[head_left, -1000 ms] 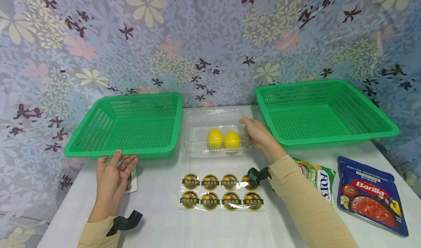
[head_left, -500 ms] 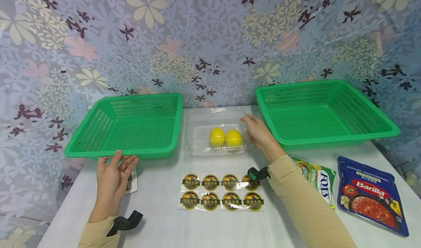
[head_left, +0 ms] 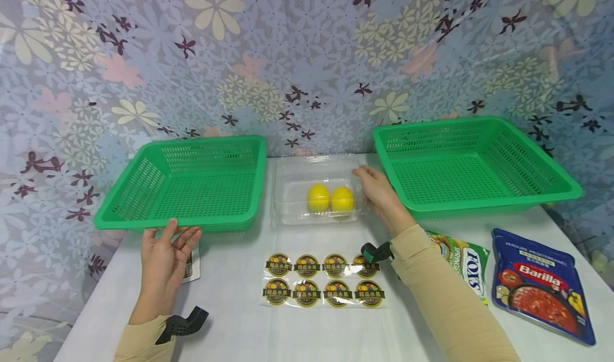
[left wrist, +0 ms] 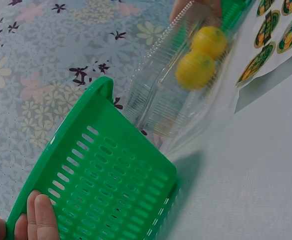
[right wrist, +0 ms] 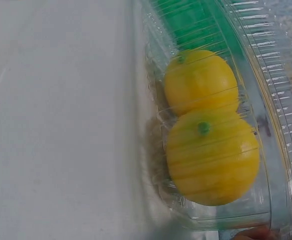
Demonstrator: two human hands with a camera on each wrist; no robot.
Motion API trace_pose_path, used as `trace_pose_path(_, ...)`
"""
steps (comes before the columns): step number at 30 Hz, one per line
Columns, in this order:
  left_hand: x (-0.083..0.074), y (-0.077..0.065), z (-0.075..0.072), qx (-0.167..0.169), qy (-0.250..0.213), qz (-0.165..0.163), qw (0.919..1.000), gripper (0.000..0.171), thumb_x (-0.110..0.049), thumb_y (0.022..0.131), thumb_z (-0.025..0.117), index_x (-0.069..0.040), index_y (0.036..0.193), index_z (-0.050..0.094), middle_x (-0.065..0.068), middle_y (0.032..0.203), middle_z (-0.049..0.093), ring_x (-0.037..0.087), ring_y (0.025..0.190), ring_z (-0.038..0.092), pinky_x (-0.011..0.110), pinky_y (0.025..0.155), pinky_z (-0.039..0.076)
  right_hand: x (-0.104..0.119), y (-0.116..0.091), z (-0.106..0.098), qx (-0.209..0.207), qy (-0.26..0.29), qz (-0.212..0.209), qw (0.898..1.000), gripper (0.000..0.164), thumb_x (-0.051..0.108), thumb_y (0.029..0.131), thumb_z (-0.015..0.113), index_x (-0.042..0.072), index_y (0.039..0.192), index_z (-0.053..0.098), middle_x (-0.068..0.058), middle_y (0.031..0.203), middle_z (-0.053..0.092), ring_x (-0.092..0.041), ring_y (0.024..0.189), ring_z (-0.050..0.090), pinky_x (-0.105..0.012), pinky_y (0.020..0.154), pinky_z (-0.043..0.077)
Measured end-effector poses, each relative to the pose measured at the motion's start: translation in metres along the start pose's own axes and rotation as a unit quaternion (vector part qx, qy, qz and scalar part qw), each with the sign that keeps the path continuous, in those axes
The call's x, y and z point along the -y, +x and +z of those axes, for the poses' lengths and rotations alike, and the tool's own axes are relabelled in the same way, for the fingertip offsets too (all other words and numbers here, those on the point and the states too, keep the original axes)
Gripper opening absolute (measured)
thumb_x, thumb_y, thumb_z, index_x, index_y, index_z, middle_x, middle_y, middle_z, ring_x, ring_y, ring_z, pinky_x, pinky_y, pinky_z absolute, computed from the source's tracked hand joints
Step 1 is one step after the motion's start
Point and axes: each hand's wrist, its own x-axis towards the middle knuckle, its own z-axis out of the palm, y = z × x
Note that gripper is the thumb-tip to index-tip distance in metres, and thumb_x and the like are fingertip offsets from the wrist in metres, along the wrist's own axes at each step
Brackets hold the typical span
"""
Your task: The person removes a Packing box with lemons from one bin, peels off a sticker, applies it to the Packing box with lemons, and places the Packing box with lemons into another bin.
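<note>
A clear plastic clamshell box stands at the back middle between two green baskets. Two round yellow fruits sit side by side in its right part, seen through the ribbed plastic; each shows a green stem spot in the right wrist view. My right hand holds the box by its right edge. At the left, my left hand grips the front rim of the left green basket. In the left wrist view its fingers lie against the slotted outer wall, below the rim.
A sheet of round stickers lies on the white table. The right green basket stands beside my right hand. A green Fox's bag and a blue Barilla pouch lie at the right. A white card shows behind my left hand.
The clear box with the yellow fruits has slid slightly right and toward the back, along with my right hand. My left hand and the left basket stay put.
</note>
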Motion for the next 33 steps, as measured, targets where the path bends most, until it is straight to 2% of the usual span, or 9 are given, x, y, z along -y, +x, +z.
trace_pose_path(7,-0.0005,-0.0001,0.0006,0.000,0.003,-0.003,1.0000,0.023,-0.015,0.112,0.056,-0.017,0.132,0.044,0.006,0.093,0.068,0.018,0.082,0.079,0.027,0.081,0.069,0.0012,-0.0006,0.0011,-0.011,-0.005,0.011,1.000,0.075,0.043,0.112,0.048,0.015,0.173,0.016,-0.012,0.178,0.026,-0.005,0.053,0.029,-0.019,0.058,0.037)
trace_pose_path(18,0.0007,-0.0007,0.0007,0.004,-0.001,0.006,1.0000,0.023,-0.015,0.111,0.056,-0.016,0.131,0.044,0.007,0.093,0.068,0.018,0.081,0.079,0.027,0.081,0.068,0.0045,-0.0012,0.0022,-0.012,-0.014,0.014,1.000,0.078,0.043,0.112,0.048,0.016,0.174,0.010,-0.021,0.170,0.038,-0.007,0.066,0.036,-0.020,0.065,0.038)
trace_pose_path(20,0.0005,-0.0010,0.0013,0.002,-0.002,0.006,1.0000,0.022,-0.014,0.112,0.056,-0.016,0.130,0.043,0.007,0.093,0.068,0.019,0.080,0.079,0.027,0.080,0.069,0.0045,-0.0002,0.0027,-0.016,-0.029,0.005,0.999,0.078,0.043,0.113,0.047,0.014,0.174,0.009,-0.022,0.172,0.035,-0.011,0.086,0.054,-0.023,0.080,0.049)
trace_pose_path(22,0.0002,-0.0013,0.0020,0.001,-0.002,0.007,1.0000,0.022,-0.014,0.112,0.055,-0.015,0.129,0.043,0.007,0.093,0.067,0.019,0.080,0.079,0.027,0.080,0.069,0.0044,0.0013,0.0032,-0.023,-0.057,-0.007,0.998,0.078,0.043,0.113,0.046,0.011,0.174,0.009,-0.024,0.174,0.031,-0.025,0.121,0.061,-0.036,0.106,0.054)
trace_pose_path(24,-0.0001,-0.0019,0.0027,0.000,-0.001,0.005,1.0000,0.022,-0.014,0.112,0.055,-0.015,0.130,0.043,0.007,0.093,0.068,0.018,0.080,0.078,0.027,0.081,0.068,0.0045,0.0021,0.0038,-0.032,-0.091,-0.021,0.995,0.078,0.043,0.114,0.045,0.007,0.173,0.008,-0.026,0.175,0.027,-0.039,0.151,0.046,-0.050,0.127,0.042)
trace_pose_path(25,-0.0001,-0.0023,0.0032,0.000,0.002,0.004,1.0000,0.022,-0.015,0.112,0.055,-0.015,0.130,0.043,0.007,0.093,0.068,0.018,0.081,0.078,0.027,0.081,0.068,0.0046,0.0023,0.0039,-0.037,-0.106,-0.029,0.993,0.079,0.043,0.114,0.044,0.006,0.173,0.008,-0.027,0.175,0.026,-0.042,0.159,0.035,-0.055,0.132,0.034)
trace_pose_path(26,-0.0001,-0.0027,0.0036,-0.001,0.005,0.003,1.0000,0.021,-0.016,0.112,0.055,-0.016,0.130,0.043,0.006,0.094,0.068,0.018,0.081,0.078,0.026,0.082,0.068,0.0045,0.0026,0.0042,-0.041,-0.122,-0.038,0.991,0.079,0.044,0.114,0.044,0.005,0.172,0.007,-0.028,0.174,0.027,-0.044,0.160,0.033,-0.057,0.134,0.030)
trace_pose_path(30,-0.0002,-0.0050,0.0054,-0.005,0.024,-0.008,0.9997,0.019,-0.022,0.113,0.052,-0.017,0.129,0.042,0.005,0.095,0.067,0.016,0.083,0.078,0.025,0.083,0.068,0.0065,0.0011,0.0071,-0.056,-0.191,-0.085,0.976,0.080,0.044,0.115,0.042,-0.001,0.171,0.007,-0.034,0.168,0.034,-0.047,0.157,0.036,-0.060,0.133,0.030)
trace_pose_path(33,-0.0001,-0.0064,0.0066,0.000,0.040,-0.021,0.9990,0.018,-0.027,0.115,0.048,-0.017,0.128,0.040,0.004,0.094,0.065,0.015,0.083,0.078,0.024,0.082,0.067,0.0094,-0.0030,0.0100,-0.061,-0.238,-0.113,0.963,0.081,0.045,0.115,0.040,-0.002,0.170,0.006,-0.038,0.170,0.026,-0.051,0.160,0.028,-0.064,0.134,0.026)
